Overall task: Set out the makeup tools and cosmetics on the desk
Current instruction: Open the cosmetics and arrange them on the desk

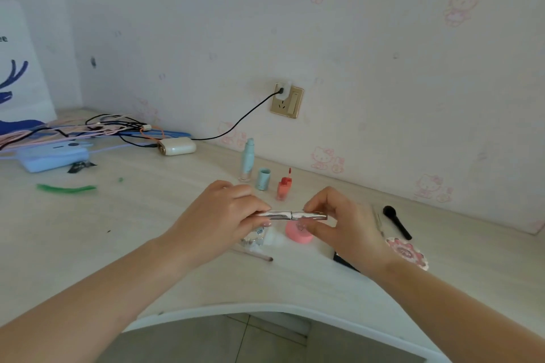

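silver tube (292, 214) lies level between the two hands, its long axis running left to right across the view, held up above the bench (147, 215) rather than resting on it. left hand (224, 215) pinches the left half with fingers and thumb curled round it; right hand (342, 224) pinches the right half the same way, so each grip is clamped on its own end and the bare middle shows a thin seam between them. that seam is what the next move seems to turn on: the halves would part only along the tube's length, each hand drawing outward to its own side, and neither hand is nearer than the other, since both sit at the ends. whether it is being opened or closed cannot be told. just below the tube sits a pink round puff (298, 233), with a small clear jar (254, 236) and a white cap (272, 237) beside it under the left fingers. behind the hands, near the wall, stand a tall pale-blue bottle (247, 160), a short blue cap (263, 178) and an open red lip gloss (284, 184). a black brush (396, 221) lies well off to the right, and a pink flowered disc (408, 252) rests near the right wrist. a thin pencil (253, 255) lies under the left wrist. judging by what already stands out, the setting-out looks partly done.
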`<state>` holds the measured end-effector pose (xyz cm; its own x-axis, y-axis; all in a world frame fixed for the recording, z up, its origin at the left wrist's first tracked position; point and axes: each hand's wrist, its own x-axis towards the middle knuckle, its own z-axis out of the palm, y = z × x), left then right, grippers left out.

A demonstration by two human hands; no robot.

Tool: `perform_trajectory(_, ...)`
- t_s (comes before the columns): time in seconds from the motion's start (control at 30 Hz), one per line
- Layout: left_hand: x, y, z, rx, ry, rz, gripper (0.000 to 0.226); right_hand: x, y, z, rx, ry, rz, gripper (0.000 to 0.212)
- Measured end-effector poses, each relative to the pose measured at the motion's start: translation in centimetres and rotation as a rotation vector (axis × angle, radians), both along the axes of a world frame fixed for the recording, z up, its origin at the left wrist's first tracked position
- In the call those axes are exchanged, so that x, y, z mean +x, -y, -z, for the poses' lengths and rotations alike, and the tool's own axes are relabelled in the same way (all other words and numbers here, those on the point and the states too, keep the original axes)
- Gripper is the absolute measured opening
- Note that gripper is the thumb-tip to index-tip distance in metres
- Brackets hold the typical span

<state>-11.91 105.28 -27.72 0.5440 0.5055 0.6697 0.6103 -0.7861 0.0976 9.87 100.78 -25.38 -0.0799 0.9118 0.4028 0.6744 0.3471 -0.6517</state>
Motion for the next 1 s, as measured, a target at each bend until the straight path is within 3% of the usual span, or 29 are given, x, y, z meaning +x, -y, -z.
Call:
perform_trajectory(0.1, -1.1, -0.1, 0.4, 0.006, -0.026, -0.021, 0.029, -1.2, 0.0, 0.2, -0.171, 0.029, -0.058, 0.031)
perform_trajectory(0.17, -1.6, -0.1, 0.6, 0.019, -0.028, -0.028, 0.029, -2.0, -0.1, 0.3, -0.318, -0.040, -0.089, 0.007)
perform_trajectory(0.23, -2.1, -0.1, 0.9, 0.023, -0.030, -0.031, 0.030, -2.5, -0.3, 0.4, -0.405, -0.089, -0.088, 0.040)
perform_trajectory(0.3, -2.6, -0.1, 1.1, 0.022, -0.033, -0.036, 0.031, -3.0, -0.4, 0.7, -0.379, -0.059, -0.088, 0.040)
perform_trajectory(0.4, -3.2, -0.2, 1.5, 0.011, -0.041, -0.046, 0.031, -3.2, -0.8, 1.6, -0.244, -0.071, -0.105, 0.014)
perform_trajectory(0.5, -3.7, -0.4, 2.0, -0.002, -0.041, -0.056, 0.030, -3.8, -0.8, 2.4, -0.177, -0.081, -0.097, 0.025)
perform_trajectory(0.57, -4.0, -0.6, 2.3, -0.001, -0.030, -0.052, 0.033, -4.3, -0.7, 2.8, -0.222, -0.085, -0.110, 0.025)
perform_trajectory(0.63, -4.2, -0.7, 2.6, 0.006, -0.019, -0.046, 0.039, -4.8, -0.6, 2.7, -0.308, -0.147, -0.111, 0.011)
perform_trajectory(0.73, -4.7, -0.9, 3.2, 0.010, -0.018, -0.037, 0.046, -4.9, -0.9, 3.1, -0.394, -0.144, -0.112, 0.034)
perform_trajectory(0.87, -5.5, -1.3, 4.3, -0.032, -0.044, -0.040, 0.038, -5.0, -1.2, 4.4, -0.285, -0.116, -0.093, 0.004)
perform_trajectory(1.0, -6.2, -1.7, 5.5, -0.091, -0.086, -0.029, 0.035, -5.5, -0.7, 5.9, -0.166, -0.117, -0.027, 0.029)
